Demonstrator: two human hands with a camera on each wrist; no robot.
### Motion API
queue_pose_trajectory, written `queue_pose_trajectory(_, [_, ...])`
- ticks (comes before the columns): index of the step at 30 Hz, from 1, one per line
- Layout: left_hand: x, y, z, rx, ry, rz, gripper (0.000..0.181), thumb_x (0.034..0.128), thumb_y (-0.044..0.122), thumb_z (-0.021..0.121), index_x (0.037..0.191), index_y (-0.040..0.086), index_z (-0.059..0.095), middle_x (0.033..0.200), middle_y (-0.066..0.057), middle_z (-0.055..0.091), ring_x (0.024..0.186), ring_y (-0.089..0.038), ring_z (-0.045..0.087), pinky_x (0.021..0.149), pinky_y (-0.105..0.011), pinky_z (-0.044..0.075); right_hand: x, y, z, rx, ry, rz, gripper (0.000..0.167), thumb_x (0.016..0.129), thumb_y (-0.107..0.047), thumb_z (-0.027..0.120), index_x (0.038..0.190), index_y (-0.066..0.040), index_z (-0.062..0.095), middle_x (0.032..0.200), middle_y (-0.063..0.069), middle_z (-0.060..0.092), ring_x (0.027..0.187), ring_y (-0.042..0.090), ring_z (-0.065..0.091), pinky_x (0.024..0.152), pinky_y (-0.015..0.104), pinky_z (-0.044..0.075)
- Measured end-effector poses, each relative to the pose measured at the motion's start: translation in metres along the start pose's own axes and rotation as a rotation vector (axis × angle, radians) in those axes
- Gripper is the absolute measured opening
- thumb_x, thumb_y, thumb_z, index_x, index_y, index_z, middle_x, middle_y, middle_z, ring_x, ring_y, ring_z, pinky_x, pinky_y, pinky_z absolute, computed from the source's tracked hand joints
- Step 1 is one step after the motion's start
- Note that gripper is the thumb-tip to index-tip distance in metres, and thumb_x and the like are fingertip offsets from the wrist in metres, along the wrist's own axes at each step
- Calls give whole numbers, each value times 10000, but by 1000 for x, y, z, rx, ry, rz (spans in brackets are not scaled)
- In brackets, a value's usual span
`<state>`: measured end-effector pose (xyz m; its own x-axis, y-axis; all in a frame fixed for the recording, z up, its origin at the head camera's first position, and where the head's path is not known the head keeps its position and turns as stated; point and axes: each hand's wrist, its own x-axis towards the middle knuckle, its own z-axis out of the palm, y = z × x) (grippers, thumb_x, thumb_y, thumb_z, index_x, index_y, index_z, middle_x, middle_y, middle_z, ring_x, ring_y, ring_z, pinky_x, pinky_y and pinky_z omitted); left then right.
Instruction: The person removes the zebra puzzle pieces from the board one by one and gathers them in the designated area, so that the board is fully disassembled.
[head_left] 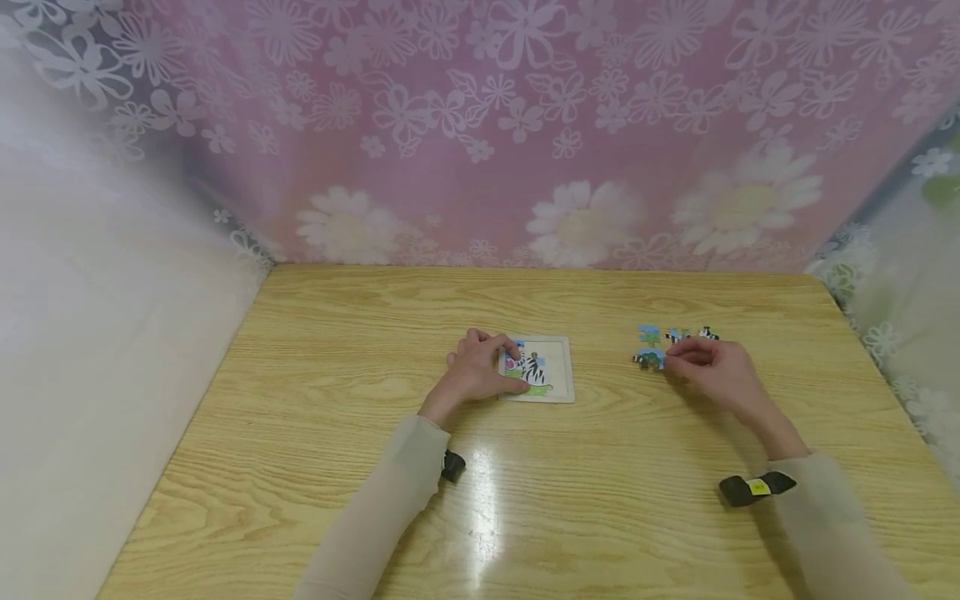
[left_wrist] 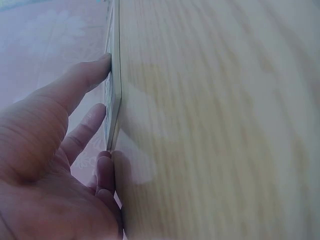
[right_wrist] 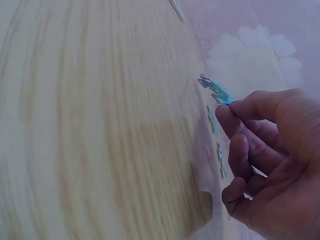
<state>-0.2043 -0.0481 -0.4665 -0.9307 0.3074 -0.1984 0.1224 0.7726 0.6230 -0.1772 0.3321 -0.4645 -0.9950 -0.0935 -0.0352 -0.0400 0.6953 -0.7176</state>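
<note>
A square puzzle board (head_left: pixel 558 371) with a light frame lies mid-table, its left part filled with zebra-patterned and green pieces. My left hand (head_left: pixel 474 371) rests at its left edge, thumb and a finger on its surface; in the left wrist view the left hand (left_wrist: pixel 65 145) has other fingers beside the board's edge (left_wrist: pixel 116 75). My right hand (head_left: pixel 720 375) pinches a blue and green puzzle piece (head_left: pixel 649 359) between thumb and finger. In the right wrist view the right hand (right_wrist: pixel 275 150) holds this piece (right_wrist: pixel 220 94) raised off the table, tilted.
Other loose pieces lie behind the held one: a blue and green piece (head_left: pixel 648 336), a blue, black and white piece (head_left: pixel 677 335) and a black and white piece (head_left: pixel 707 332). The wooden table (head_left: pixel 337 333) meets a flowered pink curtain (head_left: pixel 465 167) at the back.
</note>
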Motion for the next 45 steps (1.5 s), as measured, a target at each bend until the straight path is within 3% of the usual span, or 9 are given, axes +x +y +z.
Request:
queue_pose_trajectory(13, [3, -2, -1, 17, -7, -2, 377, 808, 495, 851, 1059, 312, 639, 1274, -69, 438, 1123, -277, 393, 836, -411, 233, 0, 4, -10, -111, -3, 12, 275, 1001, -347, 671, 1098, -97, 734, 995, 136, 758, 757, -41, 616, 665, 228, 474])
queue_pose_trajectory(27, [3, 0, -2, 33, -12, -5, 383, 813, 496, 846, 1071, 308, 634, 1324, -85, 434, 1185, -302, 399, 839, -416, 239, 2, 3, -6, -136, 31, -13, 303, 1000, -373, 660, 1132, -110, 735, 1007, 125, 737, 765, -31, 586, 661, 234, 478])
queue_pose_trajectory(34, [2, 1, -2, 36, -24, -5, 371, 828, 494, 834, 1088, 311, 643, 1337, -88, 427, 1186, -309, 399, 837, -410, 230, 3, -12, 4, -102, 71, -94, 273, 1004, -336, 663, 1134, -114, 752, 1034, 124, 748, 806, -55, 585, 689, 206, 497])
queue_pose_trajectory(45, [0, 1, -2, 29, -21, -3, 355, 825, 492, 836, 1075, 324, 648, 1348, -85, 439, 1197, -307, 397, 837, -414, 229, 14, -37, 31, -52, 43, -184, 233, 982, -280, 698, 1114, -98, 757, 1012, 103, 761, 813, -1, 620, 681, 236, 500])
